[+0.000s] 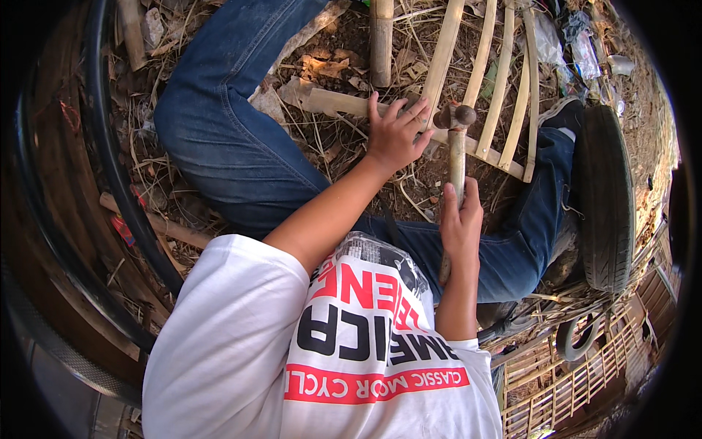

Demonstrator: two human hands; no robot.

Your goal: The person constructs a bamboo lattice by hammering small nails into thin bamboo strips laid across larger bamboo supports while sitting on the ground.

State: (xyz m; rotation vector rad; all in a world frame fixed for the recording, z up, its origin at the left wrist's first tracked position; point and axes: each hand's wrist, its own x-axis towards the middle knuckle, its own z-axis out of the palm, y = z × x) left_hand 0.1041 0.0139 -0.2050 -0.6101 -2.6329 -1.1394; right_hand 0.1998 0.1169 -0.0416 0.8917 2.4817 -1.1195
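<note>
Littered dirt ground under bamboo frame, tyre.

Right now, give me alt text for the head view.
Seen from above, a seated person's right hand grips a wooden-handled hammer while the left hand presses on a bamboo slat frame. A tyre lies beside one jeans-clad leg.

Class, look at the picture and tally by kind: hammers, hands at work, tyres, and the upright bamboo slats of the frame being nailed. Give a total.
Hammers: 1, the hammer in the right hand
Hands: 2, with the left hand pressing on the frame
Tyres: 1, the tyre at the right
Bamboo slats: 4
Total: 8
</note>
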